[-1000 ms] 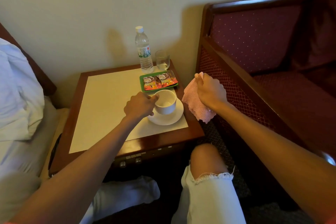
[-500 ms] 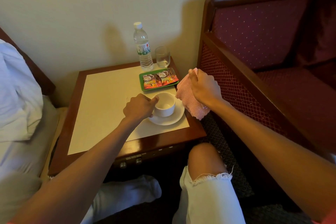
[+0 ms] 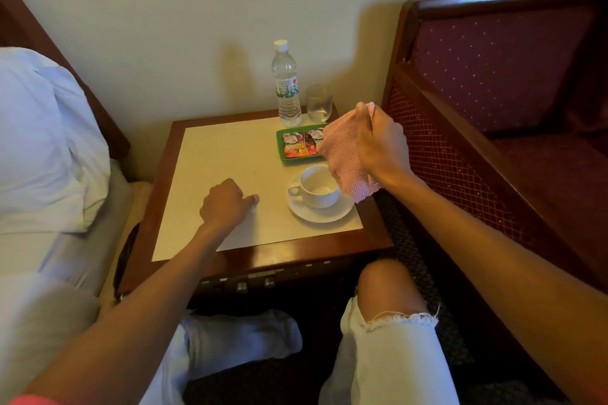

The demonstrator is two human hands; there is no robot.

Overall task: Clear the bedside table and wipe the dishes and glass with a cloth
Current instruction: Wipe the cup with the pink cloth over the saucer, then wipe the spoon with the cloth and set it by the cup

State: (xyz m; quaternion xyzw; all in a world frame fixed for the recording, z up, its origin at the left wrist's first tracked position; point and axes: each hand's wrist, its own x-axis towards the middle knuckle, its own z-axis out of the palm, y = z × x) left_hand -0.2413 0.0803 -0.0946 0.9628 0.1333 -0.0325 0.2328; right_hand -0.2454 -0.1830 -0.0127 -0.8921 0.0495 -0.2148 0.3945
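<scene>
Premises: narrow gap between a bed [image 3: 42, 141] on the left and a red upholstered seat [image 3: 493, 76] on the right, with the wooden bench [image 3: 263, 260] set against the wall.

Nearest, the left hand [image 3: 227, 204] rests on the bench's cream top, fingers curled into a fist with nothing visibly in it, well apart from the crockery.

Next, the white cup [image 3: 317, 187] stands upright on its saucer [image 3: 322, 212], close to the bench's right front corner. Neither is held.

Above them, the right hand [image 3: 381, 145] grips a pink cloth [image 3: 342, 158], whose loose end hangs over the cup's right rim and covers part of the green tray [image 3: 296, 158] of sachets [image 3: 299, 145].

Furthest, the water bottle [image 3: 286, 89] and the glass [image 3: 319, 103] stand just beside each other at the back edge.

Hazards, in my judgement:
- The trailing cloth could snag the cup's rim and tip or drag it, since no hand steadies it.
- The saucer sits near the corner, so a sideways wipe could push it off.
- A reach for the glass passes the tall bottle, and a knock could topple one into the other.
</scene>
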